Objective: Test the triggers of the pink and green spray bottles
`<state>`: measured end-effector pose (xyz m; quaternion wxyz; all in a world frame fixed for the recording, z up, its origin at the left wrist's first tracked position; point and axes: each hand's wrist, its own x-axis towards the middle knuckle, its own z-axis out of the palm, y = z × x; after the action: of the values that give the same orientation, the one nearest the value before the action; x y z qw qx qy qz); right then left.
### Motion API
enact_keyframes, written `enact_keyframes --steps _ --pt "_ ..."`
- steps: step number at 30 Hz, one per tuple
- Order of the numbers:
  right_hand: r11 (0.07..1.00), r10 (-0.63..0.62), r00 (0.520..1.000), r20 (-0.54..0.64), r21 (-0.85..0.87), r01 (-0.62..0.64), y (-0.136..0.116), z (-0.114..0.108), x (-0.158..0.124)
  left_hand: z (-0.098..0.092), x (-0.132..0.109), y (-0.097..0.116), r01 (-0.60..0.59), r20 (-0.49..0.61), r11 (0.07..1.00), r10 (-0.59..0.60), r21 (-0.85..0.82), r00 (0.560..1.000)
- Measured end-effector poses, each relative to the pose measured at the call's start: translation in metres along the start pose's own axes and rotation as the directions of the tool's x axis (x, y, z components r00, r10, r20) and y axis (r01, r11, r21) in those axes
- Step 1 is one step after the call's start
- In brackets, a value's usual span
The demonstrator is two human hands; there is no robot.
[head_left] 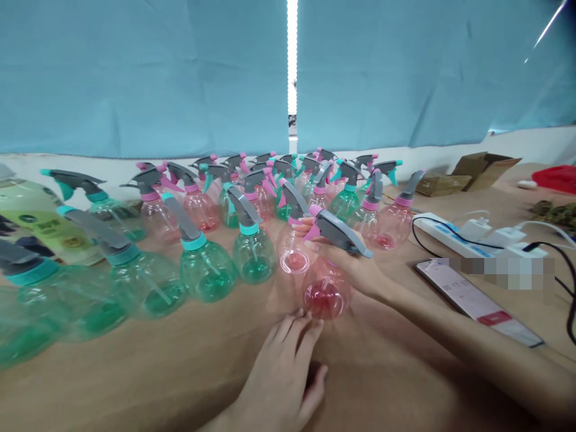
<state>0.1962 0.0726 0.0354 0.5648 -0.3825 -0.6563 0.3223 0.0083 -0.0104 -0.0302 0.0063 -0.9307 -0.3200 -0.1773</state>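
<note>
A clear pink spray bottle (327, 291) with a grey and pink trigger head stands upright in front of me. My right hand (344, 261) is closed around its neck, just under the head; part of the grip is hidden behind the bottle. My left hand (285, 363) lies low over the tabletop with its fingers stretched out, holding nothing. Its fingertips are close to the base of that bottle; whether they touch it I cannot tell. Directly behind stands another pink spray bottle (293, 252), and to its left a green spray bottle (254, 261).
Several green and pink spray bottles stand in rows across the brown table (180, 372). At right are a phone (477, 300), a white power strip (454, 234) with cables, and cardboard boxes (483, 171). A large labelled jug (45, 216) stands at left, before a blue curtain (135, 72).
</note>
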Motion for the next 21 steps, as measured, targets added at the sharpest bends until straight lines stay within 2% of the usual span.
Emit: enact_keyframes --steps 7,15,21 --pt "0.995 0.007 0.998 0.063 0.094 -0.013 -0.006 0.000 0.002 -0.001 0.000 0.001 0.010 0.018 1.000 -0.010 -0.010 1.000" --pt "0.997 -0.053 0.994 0.092 -0.058 0.058 -0.012 -0.003 0.006 -0.002 0.001 0.001 0.001 0.012 1.000 0.000 -0.009 1.000" --pt "0.995 -0.063 0.993 0.101 -0.075 0.070 -0.015 -0.007 0.005 -0.002 -0.001 -0.001 -0.002 0.019 1.000 0.002 -0.001 1.000"
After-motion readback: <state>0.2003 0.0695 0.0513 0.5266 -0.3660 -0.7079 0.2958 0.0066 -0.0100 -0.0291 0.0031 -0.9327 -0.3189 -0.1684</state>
